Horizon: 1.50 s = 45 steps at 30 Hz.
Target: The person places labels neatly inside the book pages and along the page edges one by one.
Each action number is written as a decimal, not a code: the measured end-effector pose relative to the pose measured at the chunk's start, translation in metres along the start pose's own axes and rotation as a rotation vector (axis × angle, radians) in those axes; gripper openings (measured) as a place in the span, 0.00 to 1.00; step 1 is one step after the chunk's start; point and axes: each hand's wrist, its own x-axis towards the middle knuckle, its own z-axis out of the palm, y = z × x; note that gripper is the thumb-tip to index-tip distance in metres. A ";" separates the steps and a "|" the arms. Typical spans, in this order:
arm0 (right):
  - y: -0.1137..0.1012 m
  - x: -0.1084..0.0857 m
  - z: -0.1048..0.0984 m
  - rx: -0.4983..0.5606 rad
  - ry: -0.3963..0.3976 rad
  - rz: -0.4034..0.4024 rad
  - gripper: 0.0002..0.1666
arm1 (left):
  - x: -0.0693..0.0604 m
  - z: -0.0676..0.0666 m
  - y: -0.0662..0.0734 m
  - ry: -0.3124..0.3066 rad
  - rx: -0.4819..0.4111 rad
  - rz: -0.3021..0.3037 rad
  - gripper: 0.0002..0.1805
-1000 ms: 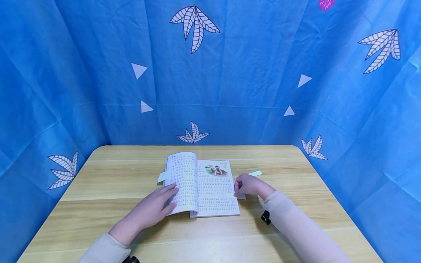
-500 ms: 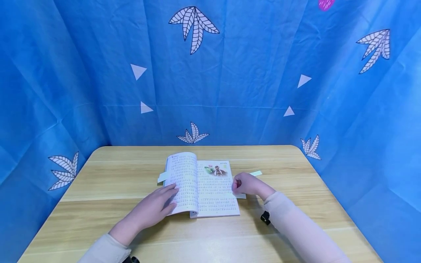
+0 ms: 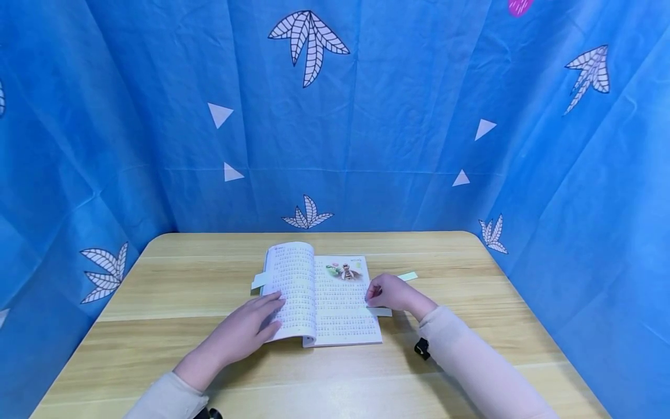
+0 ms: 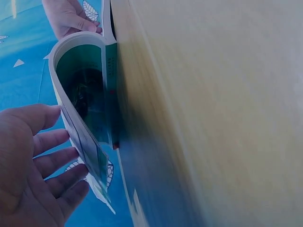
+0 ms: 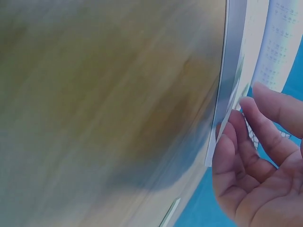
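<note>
In the head view an open book [image 3: 340, 297] lies on the table, its left-hand pages arching up and its right page printed with a bee picture. My left hand [image 3: 243, 329] rests on the left pages with its fingers loosely spread; the left wrist view shows the fingertips against the curved pages [image 4: 78, 125]. At the right page's outer edge is my right hand [image 3: 392, 293], its fingers bent; in the right wrist view a small gap shows between thumb and forefinger. Just below them a white paper strip [image 3: 383, 312] lies across the page and sticks out past its edge.
Another pale slip [image 3: 259, 281] juts from the left pages. Beyond my right hand, a light green strip [image 3: 407, 276] lies on the wooden table [image 3: 183, 279]. A blue patterned curtain [image 3: 366, 116] hangs behind and on both sides.
My right hand has shifted slightly left and away from me, over the right page's edge, uncovering more of the white strip. The left hand and the book have stayed in place.
</note>
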 end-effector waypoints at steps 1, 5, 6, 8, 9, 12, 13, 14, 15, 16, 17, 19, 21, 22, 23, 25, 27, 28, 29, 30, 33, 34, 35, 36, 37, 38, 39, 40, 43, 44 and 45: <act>0.000 0.000 0.000 -0.005 0.004 -0.004 0.04 | 0.000 0.000 -0.001 0.009 0.000 0.009 0.28; 0.001 0.002 0.003 -0.023 0.010 -0.020 0.08 | 0.001 0.000 -0.003 0.052 0.008 0.041 0.28; 0.001 0.002 0.003 -0.028 0.010 -0.021 0.09 | 0.001 0.001 -0.004 0.065 0.009 0.048 0.28; 0.001 0.002 0.005 -0.033 0.007 -0.020 0.12 | 0.001 0.001 -0.004 0.083 0.013 0.051 0.28; 0.001 0.002 0.006 -0.039 0.007 -0.019 0.13 | 0.002 0.002 -0.005 0.092 0.016 0.053 0.28; 0.001 0.002 0.007 -0.048 0.007 -0.010 0.14 | 0.002 0.003 -0.006 0.109 0.017 0.053 0.29; 0.001 0.002 0.008 -0.053 0.009 -0.010 0.14 | 0.003 0.004 -0.006 0.114 0.018 0.052 0.29; 0.000 0.002 0.008 -0.059 0.009 -0.012 0.14 | 0.002 0.004 -0.007 0.120 0.019 0.054 0.29; 0.000 0.002 0.008 -0.065 0.011 -0.016 0.13 | 0.002 0.005 -0.008 0.125 0.022 0.057 0.30; 0.000 0.001 0.009 -0.071 0.012 -0.019 0.13 | 0.002 0.005 -0.008 0.129 0.024 0.056 0.30; 0.000 0.001 0.009 -0.078 0.017 -0.024 0.12 | 0.002 0.005 -0.009 0.136 0.027 0.061 0.30; 0.001 0.002 0.009 -0.095 0.023 -0.032 0.11 | 0.002 0.005 -0.010 0.146 0.028 0.069 0.29; 0.001 0.002 0.009 -0.112 0.027 -0.040 0.11 | 0.002 0.006 -0.010 0.154 0.031 0.074 0.29; 0.001 0.002 0.009 -0.118 0.029 -0.041 0.11 | 0.002 0.006 -0.011 0.157 0.032 0.075 0.30; 0.001 0.003 0.010 -0.123 0.031 -0.041 0.10 | 0.002 0.006 -0.011 0.157 0.033 0.077 0.30; 0.002 0.003 0.010 -0.131 0.031 -0.044 0.10 | 0.002 0.006 -0.012 0.153 0.036 0.073 0.30; 0.002 0.004 0.010 -0.134 0.035 -0.045 0.10 | 0.002 0.005 -0.012 0.147 0.035 0.067 0.30; 0.002 0.004 0.010 -0.134 0.038 -0.044 0.10 | 0.002 0.005 -0.013 0.144 0.034 0.064 0.30; 0.002 0.004 0.010 -0.134 0.040 -0.044 0.09 | 0.002 0.005 -0.013 0.143 0.033 0.061 0.31; 0.002 0.004 0.010 -0.133 0.044 -0.044 0.09 | 0.002 0.005 -0.013 0.143 0.032 0.059 0.31; 0.001 0.004 0.010 -0.131 0.050 -0.042 0.09 | 0.002 0.004 -0.014 0.145 0.028 0.052 0.32; 0.001 0.004 0.010 -0.132 0.052 -0.042 0.09 | 0.002 0.003 -0.015 0.143 0.028 0.049 0.33; 0.001 0.003 0.010 -0.133 0.052 -0.041 0.09 | 0.002 0.003 -0.015 0.140 0.027 0.045 0.33; 0.001 0.003 0.010 -0.133 0.053 -0.040 0.08 | 0.002 0.003 -0.015 0.138 0.026 0.043 0.33; 0.001 0.003 0.009 -0.133 0.052 -0.038 0.08 | 0.002 0.003 -0.015 0.133 0.022 0.039 0.34; 0.001 0.003 0.009 -0.132 0.052 -0.036 0.08 | 0.002 0.002 -0.016 0.129 0.022 0.035 0.34; 0.001 0.003 0.009 -0.131 0.052 -0.032 0.08 | 0.002 0.002 -0.016 0.126 0.019 0.031 0.34; 0.001 0.003 0.009 -0.128 0.051 -0.026 0.08 | 0.002 0.002 -0.016 0.128 0.015 0.033 0.34; 0.001 0.003 0.009 -0.122 0.045 -0.019 0.07 | 0.001 0.002 -0.018 0.135 0.008 0.033 0.34; 0.001 0.003 0.009 -0.119 0.045 -0.018 0.07 | 0.001 0.001 -0.018 0.140 0.007 0.037 0.34; 0.001 0.003 0.009 -0.118 0.044 -0.018 0.06 | 0.001 0.001 -0.019 0.147 0.008 0.043 0.33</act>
